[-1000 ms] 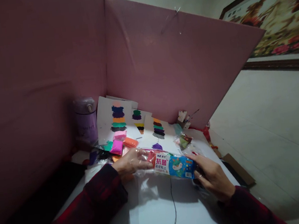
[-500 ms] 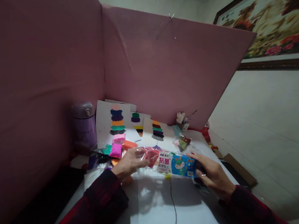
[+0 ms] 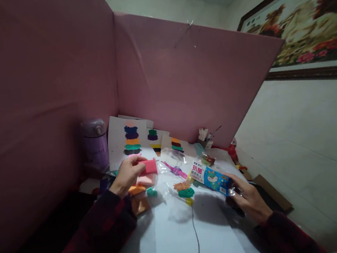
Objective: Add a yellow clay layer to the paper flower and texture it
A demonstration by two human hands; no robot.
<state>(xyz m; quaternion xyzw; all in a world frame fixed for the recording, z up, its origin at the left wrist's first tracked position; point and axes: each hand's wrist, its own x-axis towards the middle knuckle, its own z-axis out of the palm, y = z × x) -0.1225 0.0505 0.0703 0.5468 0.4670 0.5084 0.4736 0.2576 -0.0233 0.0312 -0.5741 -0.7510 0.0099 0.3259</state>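
Note:
Between the fingers of my left hand (image 3: pixel 128 173) is a red packet of clay (image 3: pixel 149 167), held above other coloured packets. My right hand (image 3: pixel 248 198) grips the end of a clear plastic bag with a blue and white printed label (image 3: pixel 212 177). The bag's see-through part spreads out toward the left, over the paper. Beneath lies a white sheet (image 3: pixel 181 238) bearing brown, green and yellow patches and a thin dark line. Pink-peach (image 3: pixel 146 180), orange (image 3: pixel 136 190) and brown (image 3: pixel 141 206) packets lie below my left hand.
A purple bottle (image 3: pixel 95 147) stands at the left by the pink partition (image 3: pixel 175 81). Sheets with painted colour bands (image 3: pixel 127 139) lean against the back. A holder with brushes (image 3: pixel 205 136) is at the back right; a brown board (image 3: pixel 271 192) lies beyond the right edge.
The red packet has come out of the plastic bag in my left hand, which moved left. The labelled bag, still in my right hand, shifted right and tilted down at its right end.

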